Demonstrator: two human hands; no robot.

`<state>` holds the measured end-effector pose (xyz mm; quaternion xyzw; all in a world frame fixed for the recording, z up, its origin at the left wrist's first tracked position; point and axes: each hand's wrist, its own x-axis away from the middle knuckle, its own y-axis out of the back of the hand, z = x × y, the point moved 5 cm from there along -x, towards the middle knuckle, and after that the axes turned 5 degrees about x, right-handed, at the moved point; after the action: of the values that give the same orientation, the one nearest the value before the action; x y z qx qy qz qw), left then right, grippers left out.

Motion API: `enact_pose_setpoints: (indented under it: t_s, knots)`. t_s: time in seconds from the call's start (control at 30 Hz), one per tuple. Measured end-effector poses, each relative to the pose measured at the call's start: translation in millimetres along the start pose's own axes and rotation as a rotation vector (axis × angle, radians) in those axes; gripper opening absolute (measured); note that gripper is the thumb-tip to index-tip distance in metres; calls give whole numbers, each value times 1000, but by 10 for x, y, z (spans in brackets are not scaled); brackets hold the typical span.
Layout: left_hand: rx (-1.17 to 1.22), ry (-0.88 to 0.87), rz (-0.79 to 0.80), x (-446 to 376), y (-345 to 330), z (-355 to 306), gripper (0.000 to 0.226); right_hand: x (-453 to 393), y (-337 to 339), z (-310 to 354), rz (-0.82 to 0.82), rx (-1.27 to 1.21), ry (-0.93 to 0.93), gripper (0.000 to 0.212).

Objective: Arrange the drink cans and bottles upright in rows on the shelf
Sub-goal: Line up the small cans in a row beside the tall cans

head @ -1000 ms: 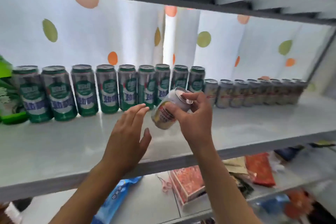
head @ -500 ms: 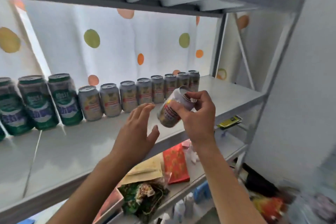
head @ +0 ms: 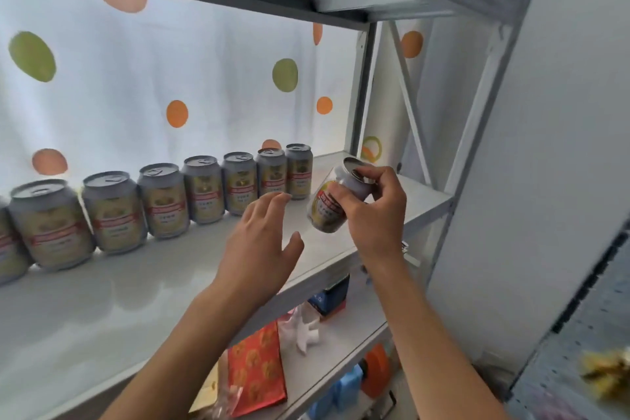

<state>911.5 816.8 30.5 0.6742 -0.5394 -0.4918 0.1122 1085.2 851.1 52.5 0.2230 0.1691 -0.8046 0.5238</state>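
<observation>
Cans are the job, and one gold can (head: 328,207) with a red band sits in my right grip (head: 374,211), tilted with its top leaning up and to the right, held in the air above the right end of the shelf (head: 102,310). My right fingers (head: 376,177) curl over its rim and my thumb presses its side, so that grip is closed around the can. My left grip (head: 260,245) hovers just left of it, fingers spread and relaxed, holding nothing and not touching the can.

Below my forearms, on the lower shelf (head: 347,324), lie a red patterned packet (head: 255,368), a white plastic piece (head: 306,331) and a dark blue box (head: 332,297). Lower still I see something orange (head: 375,370) beside something blue (head: 347,385), too blurred to name.

Beyond my hands, a row of matching gold cans (head: 204,189) stands upright along the back of the shelf, side by side, running from the left edge to a last can (head: 299,171) just left of the held one. Behind them hangs a white curtain (head: 136,78) with orange and green dots. A grey upright post (head: 363,89) closes the shelf at the right.
</observation>
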Motion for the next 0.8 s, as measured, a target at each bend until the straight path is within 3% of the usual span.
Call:
enact_pose_setpoints:
  t_s: [0.5,0.8]
  knots:
    - [-53,48,-39,-742,-565,-161,59,-1399,-311,-819,171,168,47,34]
    - [-44,168,-209,-921,-834,-166,61,-1813,-577,-1120,292,120,49,33]
